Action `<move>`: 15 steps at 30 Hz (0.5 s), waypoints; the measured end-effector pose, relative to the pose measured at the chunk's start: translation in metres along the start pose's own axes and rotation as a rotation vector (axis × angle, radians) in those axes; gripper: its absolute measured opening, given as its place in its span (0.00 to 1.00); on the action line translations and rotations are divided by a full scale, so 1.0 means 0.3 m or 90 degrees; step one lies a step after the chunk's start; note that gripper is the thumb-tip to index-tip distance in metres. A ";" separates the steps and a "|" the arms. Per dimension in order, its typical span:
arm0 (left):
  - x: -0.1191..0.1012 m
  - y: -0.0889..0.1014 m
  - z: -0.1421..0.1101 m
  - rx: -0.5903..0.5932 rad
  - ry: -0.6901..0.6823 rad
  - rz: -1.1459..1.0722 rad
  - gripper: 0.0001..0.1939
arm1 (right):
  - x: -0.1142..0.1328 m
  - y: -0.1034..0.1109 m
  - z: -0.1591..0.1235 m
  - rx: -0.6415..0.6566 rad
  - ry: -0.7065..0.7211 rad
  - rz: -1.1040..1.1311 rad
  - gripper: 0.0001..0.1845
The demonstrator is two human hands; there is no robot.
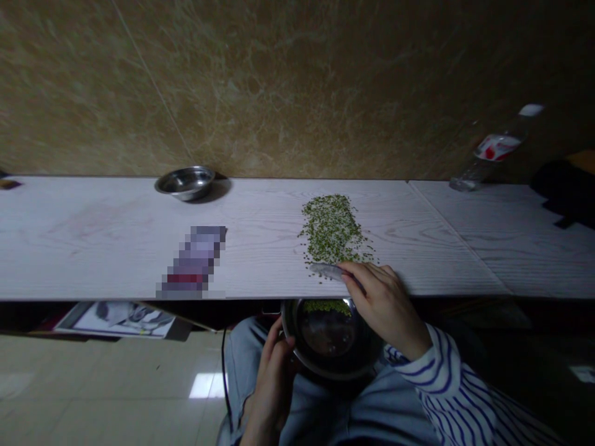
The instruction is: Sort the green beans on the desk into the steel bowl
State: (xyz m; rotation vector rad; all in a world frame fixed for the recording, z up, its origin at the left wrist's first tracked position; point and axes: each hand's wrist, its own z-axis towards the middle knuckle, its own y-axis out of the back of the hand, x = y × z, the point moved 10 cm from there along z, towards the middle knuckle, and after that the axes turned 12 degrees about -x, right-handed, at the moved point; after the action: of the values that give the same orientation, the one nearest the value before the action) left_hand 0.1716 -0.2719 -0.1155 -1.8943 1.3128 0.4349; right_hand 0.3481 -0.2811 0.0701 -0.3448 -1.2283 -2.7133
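Small green beans (329,226) lie in a loose patch on the white wood-grain table (260,248). My right hand (383,303) pinches a thin, flat, greyish-white piece (325,271) at the near edge of this patch; its exact kind is unclear. Below the table's front edge, a metal basin (334,375) rests over my lap, with more green beans (328,306) along its far inner side. My left hand (276,359) grips the basin's left rim, thumb on top. The table edge hides the basin's far rim.
A small steel bowl (186,184) stands at the back left by the marbled wall. Nearer lies a blurred-out flat object (195,260). To the right are a plastic bottle (493,148) and a dark item (564,189). An open drawer (121,319) shows under the table.
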 end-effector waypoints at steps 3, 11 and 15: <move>-0.005 -0.003 -0.005 -0.001 -0.007 -0.005 0.30 | -0.008 0.005 -0.001 -0.002 -0.010 -0.004 0.11; -0.002 -0.001 -0.007 -0.005 -0.005 0.014 0.29 | -0.007 -0.011 0.009 -0.004 -0.004 -0.022 0.12; -0.002 0.000 -0.006 -0.011 -0.010 0.017 0.30 | 0.012 -0.006 0.004 -0.002 0.009 -0.006 0.11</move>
State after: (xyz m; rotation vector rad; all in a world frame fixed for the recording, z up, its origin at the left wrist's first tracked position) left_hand 0.1711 -0.2730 -0.1139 -1.8856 1.3292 0.4742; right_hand 0.3443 -0.2792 0.0704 -0.3204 -1.2263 -2.7213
